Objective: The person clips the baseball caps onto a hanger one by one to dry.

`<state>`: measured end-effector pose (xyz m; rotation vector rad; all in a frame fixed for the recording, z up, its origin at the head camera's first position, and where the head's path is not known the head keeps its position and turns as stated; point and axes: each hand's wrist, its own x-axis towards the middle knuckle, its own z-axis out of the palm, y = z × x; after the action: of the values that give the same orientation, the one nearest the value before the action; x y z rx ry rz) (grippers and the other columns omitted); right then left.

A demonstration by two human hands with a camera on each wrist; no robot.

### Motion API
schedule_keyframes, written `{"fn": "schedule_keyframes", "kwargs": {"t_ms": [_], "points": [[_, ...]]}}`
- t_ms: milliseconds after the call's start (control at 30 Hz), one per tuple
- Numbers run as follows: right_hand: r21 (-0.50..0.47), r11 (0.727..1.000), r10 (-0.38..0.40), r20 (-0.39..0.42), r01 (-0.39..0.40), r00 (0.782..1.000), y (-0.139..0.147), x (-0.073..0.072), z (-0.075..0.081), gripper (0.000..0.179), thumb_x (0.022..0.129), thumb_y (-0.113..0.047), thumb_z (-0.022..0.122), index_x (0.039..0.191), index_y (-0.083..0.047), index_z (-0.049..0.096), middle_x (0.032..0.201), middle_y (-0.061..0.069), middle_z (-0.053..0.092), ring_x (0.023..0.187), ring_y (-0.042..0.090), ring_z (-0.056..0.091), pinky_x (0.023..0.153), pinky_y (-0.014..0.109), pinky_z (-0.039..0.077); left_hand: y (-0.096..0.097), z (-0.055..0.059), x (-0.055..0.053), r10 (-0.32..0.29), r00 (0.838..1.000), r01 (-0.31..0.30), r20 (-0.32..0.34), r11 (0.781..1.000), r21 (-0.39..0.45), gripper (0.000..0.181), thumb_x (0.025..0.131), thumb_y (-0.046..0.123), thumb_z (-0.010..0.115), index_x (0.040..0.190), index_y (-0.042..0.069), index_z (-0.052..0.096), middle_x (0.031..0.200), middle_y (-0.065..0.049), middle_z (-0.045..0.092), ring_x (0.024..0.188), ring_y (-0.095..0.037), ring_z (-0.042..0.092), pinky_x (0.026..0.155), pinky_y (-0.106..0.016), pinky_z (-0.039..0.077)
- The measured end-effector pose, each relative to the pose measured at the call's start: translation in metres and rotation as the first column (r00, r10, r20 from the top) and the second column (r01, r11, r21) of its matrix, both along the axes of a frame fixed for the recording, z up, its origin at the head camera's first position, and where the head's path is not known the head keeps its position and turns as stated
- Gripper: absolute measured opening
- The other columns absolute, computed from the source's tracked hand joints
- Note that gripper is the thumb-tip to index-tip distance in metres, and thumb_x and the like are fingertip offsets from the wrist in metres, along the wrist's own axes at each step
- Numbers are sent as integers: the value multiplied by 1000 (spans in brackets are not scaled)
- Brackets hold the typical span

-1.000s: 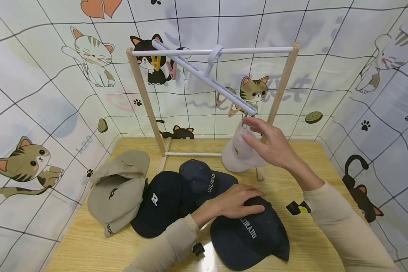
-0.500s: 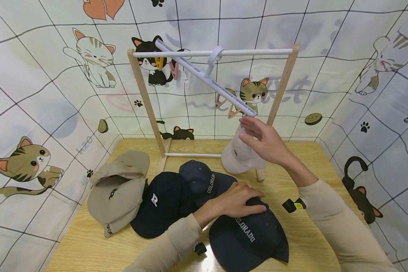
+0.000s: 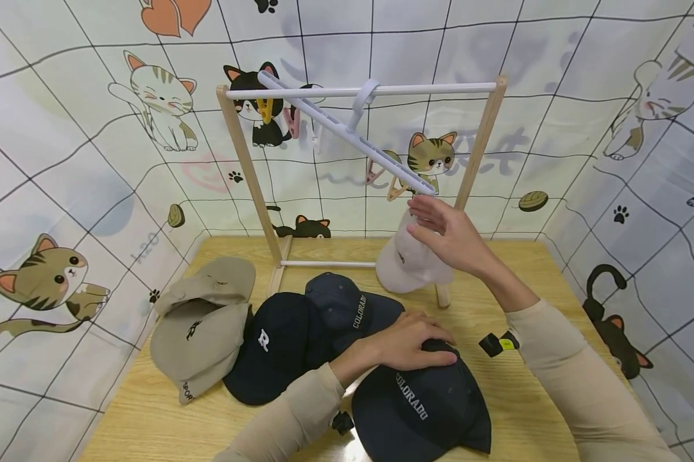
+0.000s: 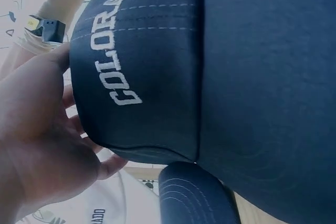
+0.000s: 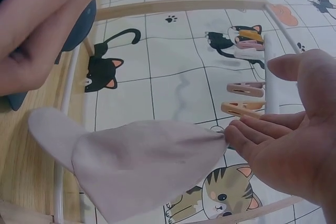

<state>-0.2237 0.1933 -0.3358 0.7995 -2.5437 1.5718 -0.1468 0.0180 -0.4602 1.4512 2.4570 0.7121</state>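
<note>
A navy baseball cap (image 3: 439,401) lettered COLORADO stands at the front right of the table. My left hand (image 3: 407,343) lies over its crown and grips it, the thumb on the near side; the left wrist view shows fingers partly hidden behind the crown (image 4: 142,66). A pale pinkish-white cap (image 3: 407,260) hangs under the low right end of a lavender clip hanger (image 3: 347,131). My right hand (image 3: 453,237) is beside this cap's top, fingers extended. In the right wrist view the fingertips are right at the gathered tip of the pale cap (image 5: 152,166).
The tilted hanger hooks over the white bar (image 3: 300,92) of a wooden-legged rack. Yellow (image 3: 265,110), pink (image 3: 291,122) and orange clips (image 3: 397,188) dangle from it. Left on the table lie beige caps (image 3: 199,340), a black cap (image 3: 274,346) and another navy cap (image 3: 335,301).
My left hand has tilted and shifted the front navy cap slightly left and towards me. My right hand has moved a little left beside the hanging cap, which stays in place.
</note>
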Motion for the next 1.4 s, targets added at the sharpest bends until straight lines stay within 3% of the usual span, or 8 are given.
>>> {"fn": "schedule_keyframes", "kwargs": {"t_ms": [300,467,600,833,1200,1400], "points": [[19,1000,0,-6,0,1000,2,-4,-1,64,115,-13,64,172,3,39,173,26,51,162,43,51,132,56,45,-8,15,1,-106,989,104,100,994,27,38,116,39,65,145,19,77,137,-1,72,124,-9,66,106,-14,47],[8,1000,-6,4,6,1000,2,-7,-1,64,115,-13,65,171,4,40,173,26,51,162,43,51,132,55,44,-14,26,0,-144,980,137,134,989,61,32,114,34,69,141,18,78,137,0,74,123,-6,66,105,-10,45],[3,1000,-13,31,13,999,0,-9,0,65,115,-15,64,173,2,38,175,25,49,163,41,50,134,54,43,-21,38,2,-133,986,130,104,991,35,33,113,35,71,140,17,79,137,0,75,125,-5,67,108,-10,47],[3,1000,-26,68,26,997,-5,-13,0,70,116,-19,64,176,-1,32,179,21,43,166,38,48,134,50,42,-33,55,6,-106,992,106,66,994,-7,30,112,35,74,135,16,82,128,1,76,116,-4,68,100,-10,48],[-43,996,-75,157,83,985,-20,-22,3,76,117,-25,62,178,1,24,181,16,42,167,33,47,135,50,42,-55,70,7,-90,994,84,61,993,88,26,111,32,76,129,15,83,125,1,76,115,-4,70,104,-12,51],[-124,985,-92,196,118,976,-31,-28,1,78,116,-26,64,178,-1,25,181,18,42,168,33,46,135,48,42,-66,75,9,-75,995,64,61,983,174,25,108,29,79,128,14,83,117,1,74,107,-4,68,98,-13,52]]}}
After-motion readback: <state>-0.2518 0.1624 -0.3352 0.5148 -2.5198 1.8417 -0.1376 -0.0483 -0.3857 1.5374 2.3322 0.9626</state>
